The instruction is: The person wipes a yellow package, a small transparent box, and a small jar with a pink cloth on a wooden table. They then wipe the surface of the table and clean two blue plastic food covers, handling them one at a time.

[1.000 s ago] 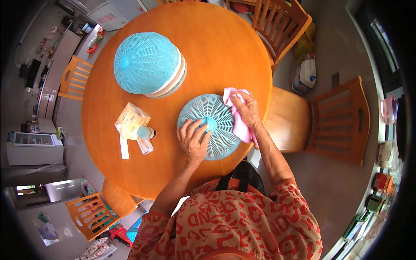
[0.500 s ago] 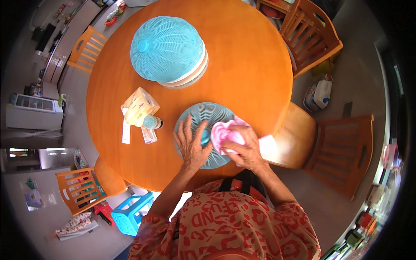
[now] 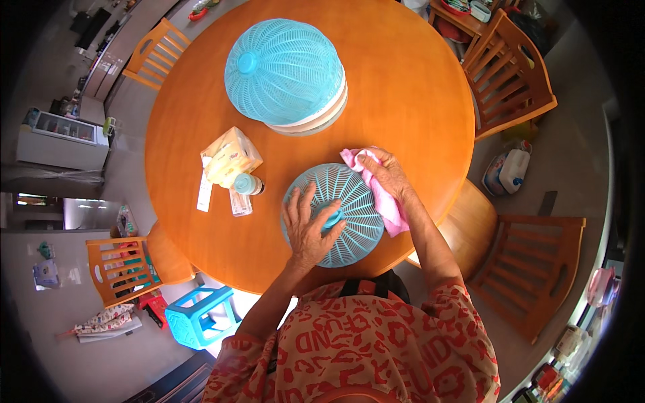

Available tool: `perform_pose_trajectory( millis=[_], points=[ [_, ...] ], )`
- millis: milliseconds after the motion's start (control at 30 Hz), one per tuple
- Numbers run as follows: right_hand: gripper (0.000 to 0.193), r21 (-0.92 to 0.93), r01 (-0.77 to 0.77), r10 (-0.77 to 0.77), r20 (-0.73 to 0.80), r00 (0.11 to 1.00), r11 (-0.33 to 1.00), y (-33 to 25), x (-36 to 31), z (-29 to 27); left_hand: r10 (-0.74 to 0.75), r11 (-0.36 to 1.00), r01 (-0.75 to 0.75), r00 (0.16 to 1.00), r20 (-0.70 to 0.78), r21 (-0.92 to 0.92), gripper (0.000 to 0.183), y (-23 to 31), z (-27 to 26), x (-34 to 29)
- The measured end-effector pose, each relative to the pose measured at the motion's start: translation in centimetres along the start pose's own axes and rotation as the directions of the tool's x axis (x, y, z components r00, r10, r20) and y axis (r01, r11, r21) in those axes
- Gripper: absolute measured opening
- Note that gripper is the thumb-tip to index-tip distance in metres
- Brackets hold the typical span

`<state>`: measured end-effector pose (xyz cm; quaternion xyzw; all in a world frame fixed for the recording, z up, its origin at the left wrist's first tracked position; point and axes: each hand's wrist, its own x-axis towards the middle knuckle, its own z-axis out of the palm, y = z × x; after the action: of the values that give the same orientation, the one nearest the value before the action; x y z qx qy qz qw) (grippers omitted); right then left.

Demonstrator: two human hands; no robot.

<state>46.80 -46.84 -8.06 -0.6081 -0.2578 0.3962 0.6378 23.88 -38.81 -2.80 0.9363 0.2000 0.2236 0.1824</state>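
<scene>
Plainly, the left hand (image 3: pixel 310 228) lies flat on top of the near mesh cover (image 3: pixel 334 215), fingers spread wide over its dome and around the small knob, which reads as a way to pin the light plastic thing down so it does not slide on the smooth round table (image 3: pixel 416 94). The right hand (image 3: pixel 386 173) sits at the cover's far right edge with its fingers curled and pressed together onto a pink cloth (image 3: pixel 383 195), bunching it against the mesh; the rest of the cloth trails down the right side of the cover toward the table's near rim. So the cover stands at the near edge of the table, right in front of the person, close enough for both forearms to reach it without stretching. A 2nd, larger mesh cover (image 3: pixel 282 67) stands farther off, toward the far left, domed over a pale plate or bowl whose rim shows beneath it. Left of the near cover lie a tissue pack (image 3: pixel 230 156), a small capped bottle (image 3: pixel 246 184) and a slim white strip, well apart from both hands. Wooden chairs (image 3: pixel 507 77) ring the table, and a blue stool (image 3: pixel 198 316) stands on the floor at the near left.
</scene>
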Motion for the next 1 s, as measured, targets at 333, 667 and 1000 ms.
perform_pose_trajectory(
  millis=[333,667,1000],
  points=[
    [0.049,0.896,0.05,0.13,-0.119,0.984,0.441,-4.8,-7.3,-2.8,0.026,0.986,-0.049,0.99,-0.142,-0.161,0.044,3.4,-2.4,1.6],
    [0.037,0.754,0.144,0.075,-0.249,0.966,0.641,-3.9,-12.9,0.4,-0.119,0.559,0.321,0.944,0.309,-0.765,0.015,9.9,1.3,3.8],
    [0.066,-0.132,0.002,-0.07,-0.518,0.853,0.991,-3.7,-13.7,-0.7,-0.232,-0.18,0.351,0.893,0.386,-0.919,0.014,10.6,-0.2,7.3]
  ],
)
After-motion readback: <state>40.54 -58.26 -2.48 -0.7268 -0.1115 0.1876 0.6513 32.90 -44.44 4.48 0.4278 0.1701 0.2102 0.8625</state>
